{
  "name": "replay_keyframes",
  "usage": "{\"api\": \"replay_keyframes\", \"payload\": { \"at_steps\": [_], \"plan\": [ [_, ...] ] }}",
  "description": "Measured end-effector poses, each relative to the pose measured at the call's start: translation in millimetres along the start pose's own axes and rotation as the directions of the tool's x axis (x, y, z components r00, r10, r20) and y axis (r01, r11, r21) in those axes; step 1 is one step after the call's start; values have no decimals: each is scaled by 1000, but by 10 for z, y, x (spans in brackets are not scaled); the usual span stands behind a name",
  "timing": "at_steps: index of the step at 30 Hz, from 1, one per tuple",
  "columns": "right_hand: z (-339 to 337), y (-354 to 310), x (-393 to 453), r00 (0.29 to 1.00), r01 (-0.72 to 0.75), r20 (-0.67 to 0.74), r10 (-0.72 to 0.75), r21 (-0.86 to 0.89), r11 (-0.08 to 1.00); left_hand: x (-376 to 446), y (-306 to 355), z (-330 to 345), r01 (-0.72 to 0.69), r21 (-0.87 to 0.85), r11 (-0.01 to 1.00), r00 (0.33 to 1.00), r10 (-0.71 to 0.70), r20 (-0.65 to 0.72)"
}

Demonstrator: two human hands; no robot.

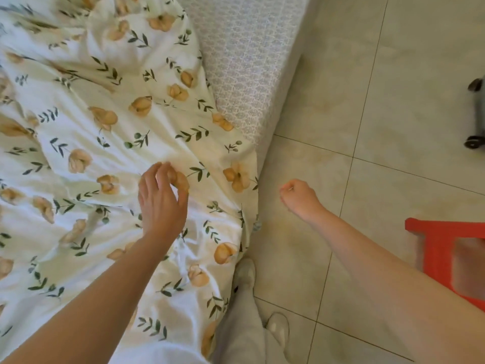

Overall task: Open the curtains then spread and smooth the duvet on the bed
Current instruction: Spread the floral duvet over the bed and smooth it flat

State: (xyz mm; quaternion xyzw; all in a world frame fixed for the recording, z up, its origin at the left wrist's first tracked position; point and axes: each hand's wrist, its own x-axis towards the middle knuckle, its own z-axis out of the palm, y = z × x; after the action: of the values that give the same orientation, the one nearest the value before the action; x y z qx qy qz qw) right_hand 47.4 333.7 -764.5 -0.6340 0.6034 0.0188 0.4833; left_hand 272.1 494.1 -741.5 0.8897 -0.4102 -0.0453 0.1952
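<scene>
A white duvet (110,143) printed with orange flowers and green sprigs lies wrinkled across the bed and fills the left half of the view. Its edge hangs down the bed's side near my legs. My left hand (161,200) hovers over the duvet close to that edge, fingers curled and apart, with nothing gripped. My right hand (299,197) is curled into a loose fist over the floor, right of the bed, holding nothing. No curtains are in view.
The patterned mattress (249,61) shows bare beyond the duvet's edge. Beige floor tiles (393,114) fill the right side. A red plastic stool (446,248) stands at the right edge. A dark wheeled object (476,119) sits at the far right. My feet (245,271) stand beside the bed.
</scene>
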Motion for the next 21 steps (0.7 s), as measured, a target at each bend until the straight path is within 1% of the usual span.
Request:
{"api": "replay_keyframes", "payload": {
  "at_steps": [3,6,10,12,14,16,17,18,19,21],
  "plan": [
    [-38,-412,284,999,55,-3,-55,-6,998,424,13,55,-27,4,1000,1000,27,-8],
    [-45,-793,605,998,55,-5,-55,86,995,803,0,127,-10,21,1000,999,9,34],
    [67,-1262,1048,999,-17,-22,24,269,963,1142,-102,204,44,58,997,994,-50,100],
    [255,-1397,1261,992,-117,81,94,357,927,1184,-166,255,43,72,996,990,-52,128],
    [411,-1544,1286,957,-267,211,198,382,884,1153,-264,326,34,97,995,986,-49,159],
    [510,-1695,1207,895,-397,375,243,418,817,1072,-378,377,38,117,992,981,-60,186],
    [546,-1757,1176,847,-456,475,238,420,785,1028,-445,389,55,121,991,976,-78,201],
    [587,-1816,1177,807,-495,544,229,412,765,998,-505,392,72,118,990,972,-97,215],
    [620,-1852,1152,762,-526,607,227,375,764,957,-545,384,86,111,990,969,-109,224],
    [691,-1912,1120,701,-513,681,212,274,813,924,-582,371,99,88,991,966,-117,232]
  ]
}}
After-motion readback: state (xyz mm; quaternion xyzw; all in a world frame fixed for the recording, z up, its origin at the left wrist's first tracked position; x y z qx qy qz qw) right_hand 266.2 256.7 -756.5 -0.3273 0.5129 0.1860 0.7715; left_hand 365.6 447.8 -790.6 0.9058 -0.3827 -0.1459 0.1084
